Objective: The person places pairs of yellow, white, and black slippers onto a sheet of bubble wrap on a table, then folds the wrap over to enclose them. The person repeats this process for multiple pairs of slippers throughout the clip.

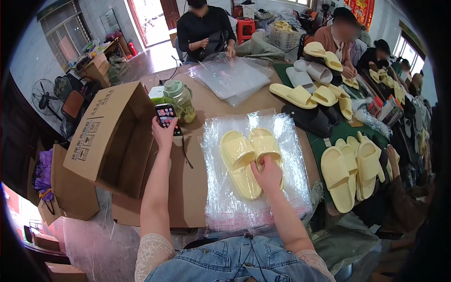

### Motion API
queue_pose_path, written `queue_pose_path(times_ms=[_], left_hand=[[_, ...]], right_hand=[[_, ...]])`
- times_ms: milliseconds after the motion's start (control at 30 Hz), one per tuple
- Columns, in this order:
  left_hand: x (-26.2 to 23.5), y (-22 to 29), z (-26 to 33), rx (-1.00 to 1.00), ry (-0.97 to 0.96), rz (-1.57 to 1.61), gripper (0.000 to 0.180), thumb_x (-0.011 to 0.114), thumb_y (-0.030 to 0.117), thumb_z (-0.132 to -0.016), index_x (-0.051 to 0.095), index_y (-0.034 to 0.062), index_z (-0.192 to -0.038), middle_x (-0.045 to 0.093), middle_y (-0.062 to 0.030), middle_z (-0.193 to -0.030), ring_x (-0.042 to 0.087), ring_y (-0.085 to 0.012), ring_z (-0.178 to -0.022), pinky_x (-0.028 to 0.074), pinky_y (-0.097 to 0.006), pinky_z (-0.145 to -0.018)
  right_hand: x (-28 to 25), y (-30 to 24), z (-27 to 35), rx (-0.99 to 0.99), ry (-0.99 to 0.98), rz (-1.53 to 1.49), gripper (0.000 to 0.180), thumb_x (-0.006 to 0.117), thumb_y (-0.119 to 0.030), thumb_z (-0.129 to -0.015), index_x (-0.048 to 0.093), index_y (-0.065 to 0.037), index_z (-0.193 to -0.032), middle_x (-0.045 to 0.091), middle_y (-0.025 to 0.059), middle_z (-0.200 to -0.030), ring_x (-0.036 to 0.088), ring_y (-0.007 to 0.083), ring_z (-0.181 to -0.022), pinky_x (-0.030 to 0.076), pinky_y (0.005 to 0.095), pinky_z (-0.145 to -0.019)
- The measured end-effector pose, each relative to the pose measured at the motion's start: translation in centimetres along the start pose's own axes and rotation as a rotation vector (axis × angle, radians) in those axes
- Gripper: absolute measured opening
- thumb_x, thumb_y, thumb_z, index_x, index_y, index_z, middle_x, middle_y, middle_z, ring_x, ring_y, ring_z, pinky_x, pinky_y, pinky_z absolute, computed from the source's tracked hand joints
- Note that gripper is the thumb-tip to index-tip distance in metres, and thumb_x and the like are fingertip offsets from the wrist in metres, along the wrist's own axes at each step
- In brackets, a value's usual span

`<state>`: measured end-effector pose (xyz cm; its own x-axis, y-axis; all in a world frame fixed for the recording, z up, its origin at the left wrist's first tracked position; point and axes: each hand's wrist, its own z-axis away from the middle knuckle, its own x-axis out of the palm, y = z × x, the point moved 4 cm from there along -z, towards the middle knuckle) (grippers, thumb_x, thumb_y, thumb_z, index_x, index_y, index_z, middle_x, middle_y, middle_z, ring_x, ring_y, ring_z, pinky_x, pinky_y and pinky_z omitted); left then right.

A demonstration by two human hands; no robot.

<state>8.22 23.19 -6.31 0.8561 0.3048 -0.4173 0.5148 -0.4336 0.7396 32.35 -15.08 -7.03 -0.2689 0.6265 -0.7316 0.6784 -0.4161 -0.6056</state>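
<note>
A pair of pale yellow slippers (237,148) lies side by side, toes pointing away from me, on a stack of clear plastic bags (216,188). My right hand (268,175) is closed at the right slipper, its curled fingers at the strap and inner edge. Farther left, my left hand (163,135) grips the lower part of a smartphone (165,113) between thumb and fingers. The phone's screen is lit with small icons. It stands tilted up beside a green-lidded clear jar (180,101).
An open cardboard box (101,141) stands on its side at left. More clear bags (230,77) lie at the far side, before a seated person. Yellow slippers (339,176) and black slippers (310,120) cover the green surface at right, where other people work. A cable (187,152) trails near the phone.
</note>
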Motion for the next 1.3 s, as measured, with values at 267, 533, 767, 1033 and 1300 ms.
queue_pose_path(times_ms=[267,533,767,1033,1300], left_hand=[[-0.1,2.7,4.0,-0.079,-0.158,-0.367,0.115,0.089,0.050,-0.065,0.031,-0.0047,-0.148,0.051,-0.0303,-0.137,0.051,-0.0440,-0.126,0.041,-0.051,-0.109],[1.3,0.7,4.0,-0.091,-0.119,-0.410,0.097,0.087,0.042,-0.069,0.041,-0.0054,-0.140,0.054,-0.0261,-0.131,0.054,-0.0430,-0.122,0.046,-0.049,-0.104],[0.2,-0.1,3.8,-0.091,-0.093,-0.453,0.088,0.084,0.040,-0.069,0.046,-0.0041,-0.135,0.059,-0.0245,-0.125,0.058,-0.0415,-0.117,0.050,-0.049,-0.099],[-3.4,-3.4,3.0,-0.136,-0.065,-0.419,0.088,0.084,0.040,-0.068,0.049,-0.0104,-0.131,0.062,-0.0274,-0.121,0.060,-0.0424,-0.114,0.048,-0.049,-0.100],[-2.5,-2.8,2.8,-0.135,-0.021,-0.450,0.093,0.086,0.044,-0.069,0.047,-0.0099,-0.134,0.059,-0.0277,-0.126,0.057,-0.0417,-0.120,0.047,-0.049,-0.102]], right_hand=[[0.3,0.5,0.1,0.005,0.013,-0.013,0.041,0.072,-0.044,-0.087,0.061,-0.006,-0.095,0.068,0.0161,-0.084,0.067,0.0365,-0.076,0.052,0.0486,-0.068],[0.3,0.5,0.0,0.025,-0.014,0.008,0.041,0.072,-0.044,-0.087,0.060,-0.006,-0.095,0.068,0.0150,-0.083,0.067,0.0360,-0.076,0.052,0.0484,-0.068],[0.3,0.4,0.1,0.015,-0.008,0.011,0.040,0.072,-0.044,-0.087,0.060,-0.007,-0.095,0.067,0.0148,-0.082,0.067,0.0360,-0.075,0.052,0.0485,-0.067],[0.3,0.3,-0.1,0.026,-0.007,-0.009,0.040,0.073,-0.043,-0.086,0.061,-0.006,-0.095,0.069,0.0149,-0.083,0.068,0.0358,-0.076,0.052,0.0472,-0.068],[0.1,0.3,0.0,0.036,-0.023,0.002,0.039,0.073,-0.043,-0.086,0.061,-0.006,-0.094,0.069,0.0149,-0.083,0.067,0.0357,-0.076,0.052,0.0473,-0.067]])
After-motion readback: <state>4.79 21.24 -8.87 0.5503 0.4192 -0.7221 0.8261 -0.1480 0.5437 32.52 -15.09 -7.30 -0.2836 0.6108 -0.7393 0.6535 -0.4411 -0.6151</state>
